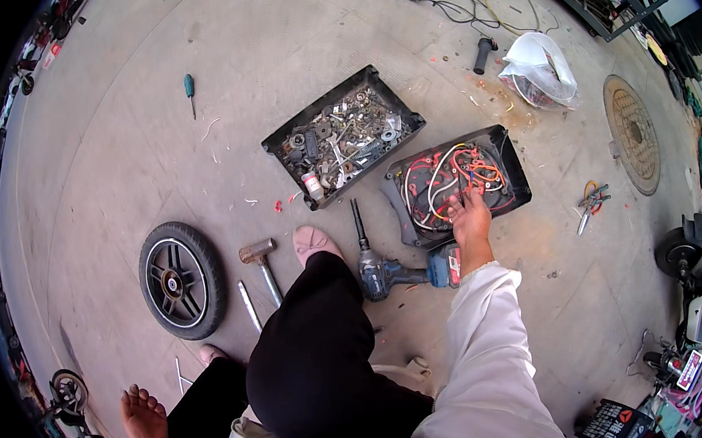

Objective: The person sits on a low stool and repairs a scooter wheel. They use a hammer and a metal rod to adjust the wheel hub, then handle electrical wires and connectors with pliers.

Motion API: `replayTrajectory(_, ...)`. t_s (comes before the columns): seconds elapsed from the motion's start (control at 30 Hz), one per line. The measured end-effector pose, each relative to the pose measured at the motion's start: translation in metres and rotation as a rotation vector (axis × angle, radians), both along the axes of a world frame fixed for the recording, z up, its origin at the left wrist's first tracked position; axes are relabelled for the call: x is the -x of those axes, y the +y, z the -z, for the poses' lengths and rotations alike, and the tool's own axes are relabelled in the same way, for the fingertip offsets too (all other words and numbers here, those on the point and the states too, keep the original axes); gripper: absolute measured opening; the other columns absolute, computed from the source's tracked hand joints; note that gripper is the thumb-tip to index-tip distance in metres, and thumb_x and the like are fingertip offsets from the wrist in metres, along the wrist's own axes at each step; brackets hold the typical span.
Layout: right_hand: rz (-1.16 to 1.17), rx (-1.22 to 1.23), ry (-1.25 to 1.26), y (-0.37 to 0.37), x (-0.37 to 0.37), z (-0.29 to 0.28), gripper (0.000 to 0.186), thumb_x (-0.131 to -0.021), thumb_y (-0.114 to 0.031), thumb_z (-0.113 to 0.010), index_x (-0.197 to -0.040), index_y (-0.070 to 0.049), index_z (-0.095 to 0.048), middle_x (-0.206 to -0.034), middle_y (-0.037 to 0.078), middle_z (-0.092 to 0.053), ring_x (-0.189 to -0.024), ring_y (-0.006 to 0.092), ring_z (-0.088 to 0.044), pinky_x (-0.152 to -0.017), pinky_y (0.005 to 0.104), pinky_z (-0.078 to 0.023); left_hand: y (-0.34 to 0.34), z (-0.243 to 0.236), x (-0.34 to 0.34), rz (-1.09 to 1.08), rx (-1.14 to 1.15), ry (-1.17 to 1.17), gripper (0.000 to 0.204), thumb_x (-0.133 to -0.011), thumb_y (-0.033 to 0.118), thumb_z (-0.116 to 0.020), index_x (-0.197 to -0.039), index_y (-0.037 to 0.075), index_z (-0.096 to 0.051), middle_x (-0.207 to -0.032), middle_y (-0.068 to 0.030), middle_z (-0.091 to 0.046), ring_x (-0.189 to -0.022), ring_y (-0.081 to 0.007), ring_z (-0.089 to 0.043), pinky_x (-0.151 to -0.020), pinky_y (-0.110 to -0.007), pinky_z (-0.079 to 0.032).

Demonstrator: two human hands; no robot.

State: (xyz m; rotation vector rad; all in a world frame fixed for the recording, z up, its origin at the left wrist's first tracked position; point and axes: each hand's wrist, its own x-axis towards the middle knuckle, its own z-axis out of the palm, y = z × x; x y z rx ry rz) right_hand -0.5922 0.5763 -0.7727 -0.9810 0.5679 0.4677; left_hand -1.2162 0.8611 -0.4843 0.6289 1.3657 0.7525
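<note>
The largest thing is the grey floor (122, 138), which spreads under everything near the two hands. Far to the right of the right hand (471, 222), and more ahead, a round metal cover (632, 135) is set in it. Ahead of the left hand (144, 419) there is a wheel (215, 261) with black tire and five-spoke rim, lying on its side. Under the right hand is the first black box (519, 163), and to the left of this hand, more ahead, stands the second black box (415, 119), full of screws, nuts and other metal parts (346, 138). Well ahead of the right hand sits a white plastic bag (542, 64). Just beside the first box, nearer to the person than the right hand, a blue power drill (375, 274) lies, its long tip turned ahead.

The left hand is free; its palm is turned up, its fingers are loosely bent and nothing is seen in it. The right hand has its fingers among the coloured wires (457, 174) inside the first box; I cannot tell if it pinches one.

Smaller, a hammer (265, 266) lies between the hands. To the right of the right hand are pliers (593, 207) with orange handles. Far ahead of the left hand lies a green screwdriver (189, 89). The smallest is a white bottle (313, 186), in the near corner of the second box.
</note>
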Motion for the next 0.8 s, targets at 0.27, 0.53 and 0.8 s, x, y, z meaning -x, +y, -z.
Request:
replayTrajectory(0.27, -0.206, 0.604, -0.207, -0.036, -0.001, -0.048, 0.026, -0.092, -0.019, -0.063, -0.116, -0.007, -0.065, -0.079, 0.001, -0.064, -0.051, 0.0069, -0.051, -0.041, 0.0220, -0.043, -0.011, -0.013, -0.019, 0.049, -0.048, -0.072, 0.024, -0.097, 0.035, -0.051, -0.098, 0.014, -0.060, -0.081, 0.0031, -0.057, -0.069, -0.0106, -0.051, -0.059, -0.024, -0.044)
replayTrajectory(0.53, -0.207, 0.177, -0.727, -0.030, 0.018, -0.213, 0.022, -0.098, -0.011, -0.052, -0.114, 0.000, -0.063, -0.090, 0.005, -0.066, -0.069, 0.0080, -0.060, -0.060, 0.0212, -0.050, -0.021, -0.013, -0.026, 0.045, -0.118, -0.066, 0.022, -0.096, 0.034, -0.051, -0.097, 0.013, -0.059, -0.079, 0.0037, -0.055, -0.067, -0.0093, -0.049, -0.058, -0.023, -0.040)
replayTrajectory(0.8, -0.699, -0.399, -0.757, 0.090, 0.152, -0.378, 0.022, -0.099, -0.022, -0.054, -0.105, -0.002, -0.061, -0.078, 0.003, -0.062, -0.057, 0.0084, -0.055, -0.050, 0.0231, -0.046, 0.003, -0.050, -0.073, 0.192, -0.633, 0.016, 0.020, -0.098, 0.022, -0.051, -0.100, 0.004, -0.059, -0.075, 0.0030, -0.050, -0.066, -0.0054, -0.044, -0.058, -0.022, -0.036)
